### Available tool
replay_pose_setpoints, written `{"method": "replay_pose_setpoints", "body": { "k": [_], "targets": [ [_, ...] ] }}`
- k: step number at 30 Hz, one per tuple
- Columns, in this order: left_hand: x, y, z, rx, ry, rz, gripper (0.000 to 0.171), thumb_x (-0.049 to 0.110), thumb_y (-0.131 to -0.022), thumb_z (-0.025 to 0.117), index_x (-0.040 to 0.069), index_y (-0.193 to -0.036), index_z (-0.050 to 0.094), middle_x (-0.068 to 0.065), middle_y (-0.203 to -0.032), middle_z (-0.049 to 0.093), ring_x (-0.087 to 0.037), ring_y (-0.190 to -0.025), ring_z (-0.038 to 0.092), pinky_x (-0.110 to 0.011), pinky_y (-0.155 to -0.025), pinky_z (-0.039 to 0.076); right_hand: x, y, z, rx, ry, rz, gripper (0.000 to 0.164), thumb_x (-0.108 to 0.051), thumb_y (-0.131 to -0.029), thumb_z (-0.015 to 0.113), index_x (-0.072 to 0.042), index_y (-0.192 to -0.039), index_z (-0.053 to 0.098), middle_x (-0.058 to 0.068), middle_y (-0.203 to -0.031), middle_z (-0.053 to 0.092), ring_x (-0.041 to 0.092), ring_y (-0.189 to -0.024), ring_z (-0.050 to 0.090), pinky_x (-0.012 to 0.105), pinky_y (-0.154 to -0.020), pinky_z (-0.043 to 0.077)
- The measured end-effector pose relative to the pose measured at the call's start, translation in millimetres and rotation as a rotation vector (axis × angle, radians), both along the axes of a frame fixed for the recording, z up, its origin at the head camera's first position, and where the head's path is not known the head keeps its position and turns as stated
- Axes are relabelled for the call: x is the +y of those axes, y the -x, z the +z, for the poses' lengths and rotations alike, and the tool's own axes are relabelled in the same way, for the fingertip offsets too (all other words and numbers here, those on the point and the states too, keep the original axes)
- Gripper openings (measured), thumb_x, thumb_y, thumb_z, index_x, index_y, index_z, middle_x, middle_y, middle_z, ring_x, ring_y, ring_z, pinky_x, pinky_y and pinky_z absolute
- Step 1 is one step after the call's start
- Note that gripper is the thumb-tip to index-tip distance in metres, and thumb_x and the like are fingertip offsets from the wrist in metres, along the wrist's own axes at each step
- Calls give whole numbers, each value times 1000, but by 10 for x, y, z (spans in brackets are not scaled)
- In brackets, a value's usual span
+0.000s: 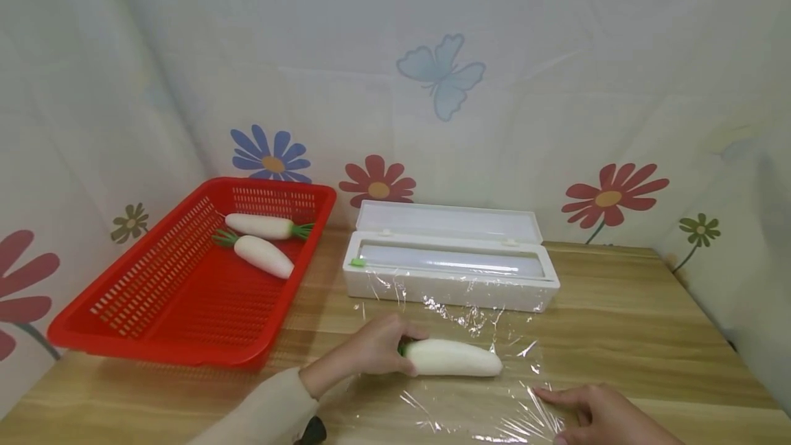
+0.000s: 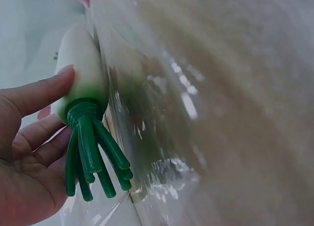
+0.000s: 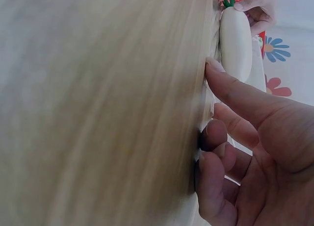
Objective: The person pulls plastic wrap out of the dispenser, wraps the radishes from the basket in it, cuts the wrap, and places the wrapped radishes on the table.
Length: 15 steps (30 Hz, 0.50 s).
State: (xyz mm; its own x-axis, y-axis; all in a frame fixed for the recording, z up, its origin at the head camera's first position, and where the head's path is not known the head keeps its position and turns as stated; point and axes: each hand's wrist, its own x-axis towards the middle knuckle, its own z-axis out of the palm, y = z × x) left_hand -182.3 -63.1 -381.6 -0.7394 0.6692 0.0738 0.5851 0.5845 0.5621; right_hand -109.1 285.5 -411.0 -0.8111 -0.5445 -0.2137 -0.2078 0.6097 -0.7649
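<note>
At seven o'clock in the head view, a plain cream sleeve (image 1: 262, 409) ends at the wrist of the bare left hand (image 1: 382, 347), with a rounded black piece (image 1: 314, 430) at the sleeve's four o'clock, and the right hand (image 1: 598, 416), towards five, is likewise bare.

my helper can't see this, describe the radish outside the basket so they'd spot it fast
On the brown wood-grain table, find the long white open-lidded box. In front of it, over shiny clear plastic film, is a white radish with green stalks, its stalk end in the left grip. Unlike the two other white radishes inside the slotted red plastic basket, this one is outside.
</note>
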Motion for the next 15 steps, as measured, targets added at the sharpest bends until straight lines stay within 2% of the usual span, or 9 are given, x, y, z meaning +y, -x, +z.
{"method": "replay_pose_setpoints", "body": {
  "k": [7, 15],
  "targets": [
    [12, -7, 2, -9, 19, -7, 49, 11, -61, 81, 6, -108, 66, -2, -93, 69, -1, -71, 52, -18, -69, 44, -9, -6, 17, -38, -8, -27, 60, -36, -76, 70, -9, -127, 54, -14, -54, 42, -2, -43, 37, 18, -38, 35],
    [8, -23, -4, -18, 33, 9, 52, 11, -62, 80, 4, -111, 64, -3, -99, 68, -4, -81, 57, -21, -77, 46, -18, -6, 22, -42, -2, -29, 60, -36, -76, 70, -9, -127, 54, -13, -54, 41, -2, -43, 37, 18, -38, 34]
  ]
}}
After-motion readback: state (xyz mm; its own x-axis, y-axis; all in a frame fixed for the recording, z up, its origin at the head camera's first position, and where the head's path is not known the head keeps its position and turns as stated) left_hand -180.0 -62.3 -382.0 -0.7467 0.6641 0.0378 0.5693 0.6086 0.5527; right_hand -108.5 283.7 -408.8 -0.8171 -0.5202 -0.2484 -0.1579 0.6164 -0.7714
